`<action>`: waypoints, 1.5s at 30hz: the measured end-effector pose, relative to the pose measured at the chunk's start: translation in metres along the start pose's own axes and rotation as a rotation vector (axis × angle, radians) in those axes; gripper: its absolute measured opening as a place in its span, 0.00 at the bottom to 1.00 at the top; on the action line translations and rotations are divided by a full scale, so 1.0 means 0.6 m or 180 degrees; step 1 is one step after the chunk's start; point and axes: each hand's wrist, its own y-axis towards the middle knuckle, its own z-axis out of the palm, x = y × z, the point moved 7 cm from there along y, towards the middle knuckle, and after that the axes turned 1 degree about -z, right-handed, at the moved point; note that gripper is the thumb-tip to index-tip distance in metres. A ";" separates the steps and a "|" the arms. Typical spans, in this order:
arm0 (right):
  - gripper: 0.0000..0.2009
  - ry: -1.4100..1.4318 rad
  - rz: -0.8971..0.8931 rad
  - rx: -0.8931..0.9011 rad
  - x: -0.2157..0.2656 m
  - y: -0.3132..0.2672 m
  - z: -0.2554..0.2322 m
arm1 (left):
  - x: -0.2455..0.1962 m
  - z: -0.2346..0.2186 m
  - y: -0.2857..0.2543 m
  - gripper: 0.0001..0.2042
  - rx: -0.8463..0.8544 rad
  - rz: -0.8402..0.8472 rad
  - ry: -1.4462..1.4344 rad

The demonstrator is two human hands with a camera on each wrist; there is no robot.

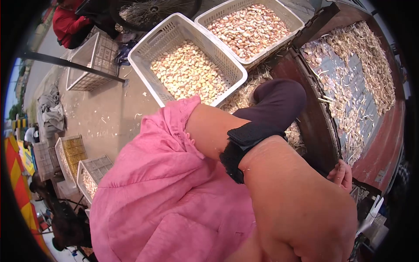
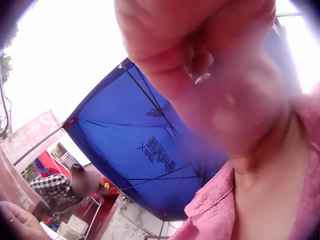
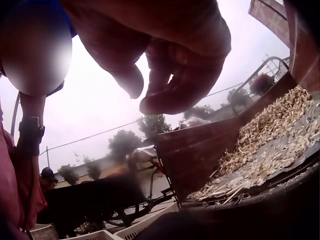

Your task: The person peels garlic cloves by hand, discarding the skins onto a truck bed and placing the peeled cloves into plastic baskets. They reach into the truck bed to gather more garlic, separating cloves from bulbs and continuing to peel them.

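My left hand [image 1: 307,205] is raised close in front of the head camera, the wrist bent and circled by a black strap [image 1: 251,139]. In the left wrist view its fingers [image 2: 160,60] look curled, with nothing seen in them. A pink sleeve [image 1: 148,166] covers that upper arm. Beyond the left hand, the fingertips of my right hand [image 1: 341,174] show at the rim of a brown metal cart [image 1: 379,157]. Seen from the right wrist, that hand hangs loosely bent, a small gap between thumb and fingers, holding nothing.
Two white crates [image 1: 172,26] of peeled and reddish garlic cloves stand ahead. Dry stalks and husks [image 1: 371,65] lie in the cart. More crates [image 1: 94,168] sit at left, with a person in red [image 1: 70,22] near a wheel. A blue canopy [image 2: 135,135] hangs overhead.
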 end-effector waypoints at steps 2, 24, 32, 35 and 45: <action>0.07 0.0293 0.0138 -0.0136 -0.015 -0.001 -0.001 | -0.007 -0.020 0.006 0.15 0.0044 -0.0365 0.0726; 0.10 -0.0034 0.0533 0.0403 -0.255 0.653 0.034 | 0.397 -0.575 -0.101 0.11 -0.2981 -0.2299 0.1121; 0.14 -0.2003 -0.0449 0.0509 -0.314 0.786 0.155 | 0.447 -0.649 -0.152 0.12 -0.3556 -0.2866 0.1059; 0.10 -0.1831 -0.0293 0.0690 -0.312 0.726 0.142 | 0.444 -0.668 -0.154 0.14 -0.3771 -0.2580 0.1289; 0.10 -0.0193 0.0867 0.0794 -0.348 0.590 0.087 | 0.445 -0.688 -0.241 0.17 -0.4812 -0.1918 0.1473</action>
